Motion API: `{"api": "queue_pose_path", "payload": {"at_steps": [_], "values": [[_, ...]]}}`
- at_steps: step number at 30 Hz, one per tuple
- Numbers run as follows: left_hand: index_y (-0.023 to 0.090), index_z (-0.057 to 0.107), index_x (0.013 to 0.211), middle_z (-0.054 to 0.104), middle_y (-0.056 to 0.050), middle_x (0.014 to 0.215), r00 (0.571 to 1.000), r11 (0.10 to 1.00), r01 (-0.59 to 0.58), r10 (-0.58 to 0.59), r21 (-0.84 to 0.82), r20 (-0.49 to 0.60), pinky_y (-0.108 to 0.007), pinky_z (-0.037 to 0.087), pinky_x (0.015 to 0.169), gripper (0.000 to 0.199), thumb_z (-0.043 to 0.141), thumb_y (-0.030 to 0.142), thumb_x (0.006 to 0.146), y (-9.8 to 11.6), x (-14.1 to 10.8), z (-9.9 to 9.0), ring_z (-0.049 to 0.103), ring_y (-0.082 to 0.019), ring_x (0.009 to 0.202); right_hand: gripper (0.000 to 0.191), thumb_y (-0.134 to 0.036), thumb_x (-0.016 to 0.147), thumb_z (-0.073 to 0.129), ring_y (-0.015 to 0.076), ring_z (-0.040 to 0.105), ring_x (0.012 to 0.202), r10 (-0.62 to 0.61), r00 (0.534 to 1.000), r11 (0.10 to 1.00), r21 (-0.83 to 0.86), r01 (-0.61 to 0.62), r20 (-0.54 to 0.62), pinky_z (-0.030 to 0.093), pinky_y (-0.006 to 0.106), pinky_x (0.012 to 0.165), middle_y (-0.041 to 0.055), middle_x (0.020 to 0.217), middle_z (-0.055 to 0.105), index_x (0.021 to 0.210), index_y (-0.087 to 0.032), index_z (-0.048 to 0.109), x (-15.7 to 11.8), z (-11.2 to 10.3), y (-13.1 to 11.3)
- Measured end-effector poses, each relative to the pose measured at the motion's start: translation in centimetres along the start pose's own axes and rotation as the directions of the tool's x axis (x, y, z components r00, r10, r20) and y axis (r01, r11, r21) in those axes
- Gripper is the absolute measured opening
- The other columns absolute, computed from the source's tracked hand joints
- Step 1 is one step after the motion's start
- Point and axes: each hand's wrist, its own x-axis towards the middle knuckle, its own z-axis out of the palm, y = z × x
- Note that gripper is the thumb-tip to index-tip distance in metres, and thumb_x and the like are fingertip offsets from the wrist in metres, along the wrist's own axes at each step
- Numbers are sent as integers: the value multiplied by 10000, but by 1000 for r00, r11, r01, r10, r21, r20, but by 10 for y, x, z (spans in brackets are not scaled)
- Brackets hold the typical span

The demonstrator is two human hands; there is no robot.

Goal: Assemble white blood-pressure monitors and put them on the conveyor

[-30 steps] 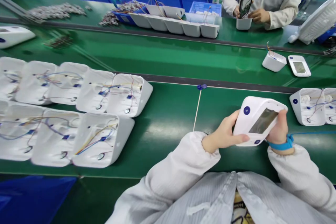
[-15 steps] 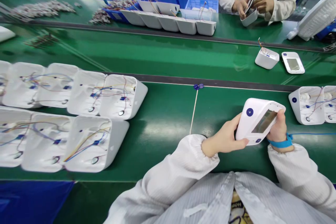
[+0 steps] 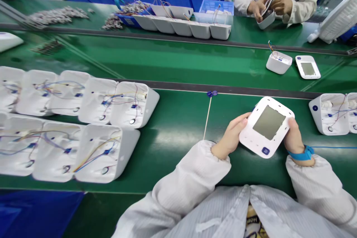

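Between both hands is a white blood pressure monitor (image 3: 269, 122), its grey screen and dark blue square button facing up toward me. My left hand (image 3: 230, 135) grips its left side, thumb near the front edge. On the opposite side, my right hand (image 3: 295, 137) is closed around the right edge; most of its fingers are hidden behind the casing. A blue wrist strap (image 3: 302, 154) with a cord circles my right wrist. The monitor is held above the green bench (image 3: 173, 148). A thin white stick (image 3: 207, 118) with dark blue round pieces (image 3: 212, 93) at its far end lies left of it.
Open white housings with wires (image 3: 97, 148) fill the bench's left; more housings (image 3: 333, 115) stand at right. On the middle green strip are a wired housing (image 3: 279, 62) and a front panel (image 3: 308, 67). Across, a co-worker's hands (image 3: 269, 7) hold a casing beside housings (image 3: 181, 26).
My hands have turned the monitor from a side-on tilt, so its screen now faces up toward me. The wired housing and front panel on the middle strip have shifted slightly left.
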Motion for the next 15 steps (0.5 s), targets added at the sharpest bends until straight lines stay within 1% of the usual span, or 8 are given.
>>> {"api": "queue_pose_path", "payload": {"at_steps": [2, 5, 7, 9, 11, 12, 14, 15], "values": [[169, 595, 1309, 609, -132, 1331, 1000, 999, 12, -12, -37, 1, -409, 469, 961, 571, 637, 528, 867, -3, 2, 0, 567, -328, 1201, 523, -622, 885, 505, 296, 655, 1091, 102, 994, 990, 98, -98, -38, 510, 469, 981, 73, 1143, 716, 1174, -208, 644, 2, 6, 0], [192, 574, 1336, 586, -113, 1364, 999, 999, 16, -18, -42, -32, -395, 467, 973, 590, 659, 524, 855, -6, 2, -1, 550, -315, 1219, 520, -620, 873, 513, 292, 671, 1074, 165, 986, 970, 187, -156, -34, 529, 456, 965, 70, 1126, 730, 1144, -203, 663, 5, 14, -5], [221, 532, 1375, 645, -96, 1259, 998, 998, 39, -42, -55, -48, -365, 512, 881, 612, 642, 537, 862, -8, 3, -1, 620, -273, 1088, 496, -602, 872, 514, 286, 686, 1043, 167, 985, 967, 202, -153, -53, 562, 444, 906, 64, 1117, 734, 1138, -211, 664, 12, 17, -10], [255, 429, 1445, 686, -72, 1098, 993, 996, 56, -63, -65, -99, -323, 538, 755, 662, 614, 540, 877, -10, 6, -1, 670, -217, 904, 460, -563, 878, 510, 267, 700, 993, 131, 984, 974, 201, -104, -124, 595, 413, 818, 52, 1104, 735, 1146, -219, 656, 23, 18, -14], [255, 304, 1500, 677, -63, 1022, 980, 996, 57, -69, -70, -185, -287, 531, 670, 726, 598, 516, 890, -12, 11, -1, 681, -177, 771, 429, -537, 870, 517, 229, 714, 851, 121, 973, 980, 179, -85, -197, 609, 350, 678, 37, 984, 745, 1124, -219, 651, 40, 20, -15], [246, 260, 1510, 668, -67, 1030, 973, 996, 54, -68, -68, -222, -276, 526, 652, 750, 603, 491, 890, -13, 14, -1, 682, -162, 733, 408, -528, 857, 531, 203, 704, 742, 142, 965, 980, 165, -107, -219, 598, 312, 598, 25, 880, 737, 1092, -216, 651, 50, 22, -16], [229, 235, 1506, 653, -74, 1059, 965, 998, 45, -56, -48, -257, -264, 518, 650, 771, 633, 426, 876, -16, 18, -1, 676, -138, 695, 358, -508, 827, 574, 156, 639, 561, 217, 952, 972, 134, -191, -214, 556, 254, 483, -2, 700, 676, 1019, -215, 643, 75, 30, -15], [222, 249, 1496, 648, -70, 1057, 967, 999, 42, -47, -27, -251, -261, 516, 656, 768, 651, 392, 864, -17, 20, -1, 669, -127, 685, 338, -498, 814, 594, 141, 613, 522, 240, 951, 968, 116, -220, -195, 547, 239, 463, -9, 663, 650, 996, -215, 634, 89, 37, -15]]}}
